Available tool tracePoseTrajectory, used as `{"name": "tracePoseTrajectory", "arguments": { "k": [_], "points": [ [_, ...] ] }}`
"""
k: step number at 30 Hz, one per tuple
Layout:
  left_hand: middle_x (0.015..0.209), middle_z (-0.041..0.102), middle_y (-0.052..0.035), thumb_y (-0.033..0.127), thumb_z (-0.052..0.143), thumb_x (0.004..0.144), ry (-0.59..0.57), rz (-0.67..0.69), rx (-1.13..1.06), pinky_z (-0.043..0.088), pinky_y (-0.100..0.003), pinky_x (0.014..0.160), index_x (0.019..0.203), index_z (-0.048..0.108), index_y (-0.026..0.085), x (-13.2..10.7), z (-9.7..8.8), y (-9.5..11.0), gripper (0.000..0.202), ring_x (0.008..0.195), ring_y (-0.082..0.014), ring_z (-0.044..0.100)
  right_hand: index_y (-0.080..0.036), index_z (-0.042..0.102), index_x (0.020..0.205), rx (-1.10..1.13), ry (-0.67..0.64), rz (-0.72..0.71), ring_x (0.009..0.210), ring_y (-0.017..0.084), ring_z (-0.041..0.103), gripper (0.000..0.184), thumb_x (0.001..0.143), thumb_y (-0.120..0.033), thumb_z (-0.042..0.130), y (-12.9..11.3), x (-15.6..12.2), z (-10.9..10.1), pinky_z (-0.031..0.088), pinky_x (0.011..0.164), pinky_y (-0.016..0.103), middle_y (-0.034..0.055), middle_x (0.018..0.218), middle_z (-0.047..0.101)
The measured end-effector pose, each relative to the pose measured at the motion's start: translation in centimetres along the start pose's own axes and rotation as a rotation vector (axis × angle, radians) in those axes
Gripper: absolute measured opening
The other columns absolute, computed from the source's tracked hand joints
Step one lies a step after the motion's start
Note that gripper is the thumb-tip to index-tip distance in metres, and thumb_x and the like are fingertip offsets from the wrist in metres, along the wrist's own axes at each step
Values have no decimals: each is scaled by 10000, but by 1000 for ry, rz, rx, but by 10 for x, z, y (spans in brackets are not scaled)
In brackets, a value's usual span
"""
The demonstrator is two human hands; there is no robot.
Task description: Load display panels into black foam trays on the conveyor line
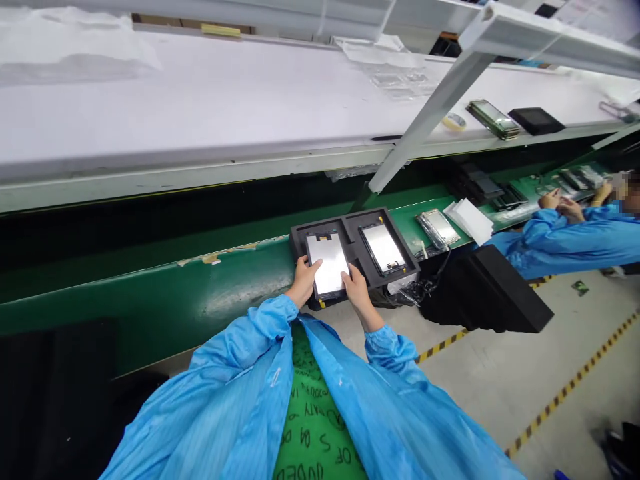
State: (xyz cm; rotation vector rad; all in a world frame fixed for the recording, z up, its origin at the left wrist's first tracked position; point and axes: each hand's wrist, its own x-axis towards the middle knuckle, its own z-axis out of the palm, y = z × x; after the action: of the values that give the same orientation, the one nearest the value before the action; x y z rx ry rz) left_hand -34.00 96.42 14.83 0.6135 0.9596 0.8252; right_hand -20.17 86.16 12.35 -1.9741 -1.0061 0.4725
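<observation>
A black foam tray (350, 230) with two pockets rests on the edge of the green conveyor (210, 293). A silvery flat panel (327, 263) lies in the near-left pocket and a second panel (383, 248) lies in the right pocket. My left hand (303, 280) grips the left panel's left edge, fingers curled over it. My right hand (356, 285) holds the same panel at its lower right corner, fingers pressed on it. Both arms are in blue sleeves.
A white shelf (200, 107) runs above the belt, braced by a slanted white strut (425, 120). More panels (439, 227) and white sheets (470, 220) lie on the belt to the right. Another person's blue sleeves (565, 240) work farther right. A black foam stack (490, 287) stands beside me.
</observation>
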Motion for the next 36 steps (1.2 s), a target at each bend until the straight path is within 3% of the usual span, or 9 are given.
{"name": "tracePoseTrajectory", "arguments": {
  "k": [6, 15, 20, 22, 24, 26, 29, 32, 36],
  "points": [
    [1328, 663, -151, 78, 697, 757, -41, -32, -21, 435, -392, 1121, 1231, 555, 180, 7, 25, -21, 504, 1291, -257, 601, -71, 609, 1333, -144, -13, 79, 1105, 271, 681, 457, 929, -249, 493, 34, 40, -8, 526, 990, 408, 197, 1191, 729],
    [1276, 691, -130, 78, 689, 695, -119, -17, 102, 395, -422, 1144, 1205, 581, 171, 5, 32, -35, 529, 1266, -270, 595, 14, 501, 1450, -502, -153, 50, 1220, 317, 634, 555, 962, -248, 462, 15, 56, -16, 477, 1054, 417, 285, 1323, 635],
    [1206, 716, -144, 98, 773, 636, -19, 29, 49, 454, -479, 1085, 1220, 626, 174, -9, 34, -31, 607, 1157, -303, 646, 83, 526, 1375, -551, -177, -92, 1183, 354, 636, 582, 927, -266, 399, 15, 49, -19, 495, 1010, 455, 329, 1260, 643],
    [1234, 709, -149, 99, 828, 578, 45, 74, 27, 443, -486, 1102, 1226, 653, 180, -8, 35, -28, 676, 1187, -324, 634, 89, 579, 1285, -630, -187, -130, 1069, 378, 674, 566, 913, -291, 386, 22, 56, -19, 524, 928, 488, 331, 1100, 679],
    [1328, 670, -168, 119, 877, 518, 57, 89, 51, 413, -496, 1138, 1278, 653, 174, -1, 35, -24, 795, 1273, -365, 586, -19, 673, 1146, -688, -242, -295, 1031, 395, 677, 484, 896, -332, 402, 24, 67, -18, 524, 898, 517, 266, 962, 696],
    [1486, 560, -193, 169, 897, 515, -36, 28, 228, 357, -508, 1188, 1400, 586, 161, 4, 30, -20, 938, 1399, -404, 479, -77, 699, 1095, -710, -267, -418, 1099, 405, 663, 474, 906, -374, 380, 17, 73, -19, 522, 917, 534, 257, 1001, 695],
    [1563, 484, -206, 239, 857, 624, -175, -21, 453, 349, -511, 1198, 1463, 537, 133, -2, 10, -12, 905, 1442, -407, 439, -26, 651, 1243, -716, -266, -462, 1190, 439, 626, 659, 937, -496, 305, -14, 67, -25, 523, 958, 568, 302, 1221, 658],
    [1443, 608, -191, 255, 778, 745, -194, 88, 426, 426, -482, 1146, 1362, 635, 139, -24, -35, 0, 644, 1379, -366, 532, -47, 567, 1401, -676, -254, -489, 1244, 474, 589, 804, 929, -629, 275, -52, 52, -27, 522, 974, 617, 281, 1349, 619],
    [1383, 641, -182, 226, 705, 816, 86, 395, 263, 487, -502, 1080, 1193, 720, 163, -76, -132, 30, 382, 1258, -342, 632, -192, 540, 1467, -448, -319, -615, 1186, 469, 637, 797, 887, -707, 359, -85, 29, 6, 555, 947, 642, 220, 1327, 653]
  ]
}}
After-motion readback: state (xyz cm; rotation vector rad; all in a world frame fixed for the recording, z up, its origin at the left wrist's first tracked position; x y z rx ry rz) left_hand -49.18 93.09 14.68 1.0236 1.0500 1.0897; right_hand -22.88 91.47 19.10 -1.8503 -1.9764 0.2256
